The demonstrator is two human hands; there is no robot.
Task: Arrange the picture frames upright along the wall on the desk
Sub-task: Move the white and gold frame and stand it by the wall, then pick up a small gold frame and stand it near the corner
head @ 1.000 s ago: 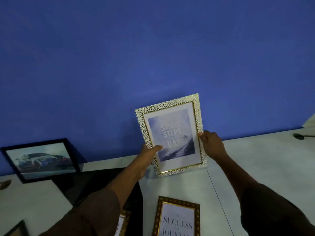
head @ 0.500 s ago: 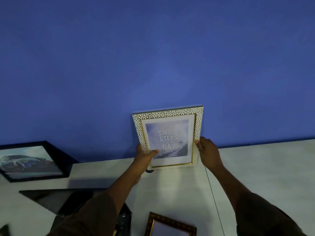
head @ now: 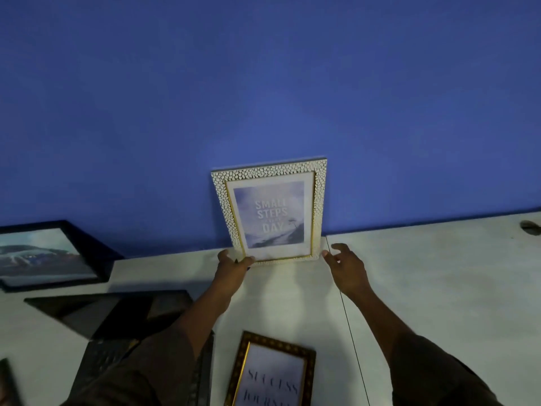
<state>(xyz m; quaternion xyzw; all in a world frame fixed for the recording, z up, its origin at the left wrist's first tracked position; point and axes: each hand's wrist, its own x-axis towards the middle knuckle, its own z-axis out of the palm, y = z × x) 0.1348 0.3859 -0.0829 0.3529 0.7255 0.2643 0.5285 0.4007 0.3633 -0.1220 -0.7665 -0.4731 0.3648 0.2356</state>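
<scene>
A white-and-gold pebbled frame (head: 270,212) reading "Small Steps Every Day" stands upright on the white desk (head: 424,273), leaning against the blue wall (head: 263,83). My left hand (head: 232,266) pinches its lower left corner. My right hand (head: 347,263) hovers with fingers spread just off the lower right corner, barely touching or apart. A black frame with a car picture (head: 49,254) leans on the wall at the left. A dark gold-trimmed frame reading "Success Journey" (head: 270,373) lies flat near me.
A black frame (head: 111,310) lies flat, glass up, left of my left arm, over other dark items. A small dark object (head: 530,227) sits at the far right by the wall. A seam (head: 348,317) runs across the desk under my right arm.
The pebbled frame went from tilted in the air to standing on the desk against the wall. My right hand let go and opened. My left hand slid down to the lower corner.
</scene>
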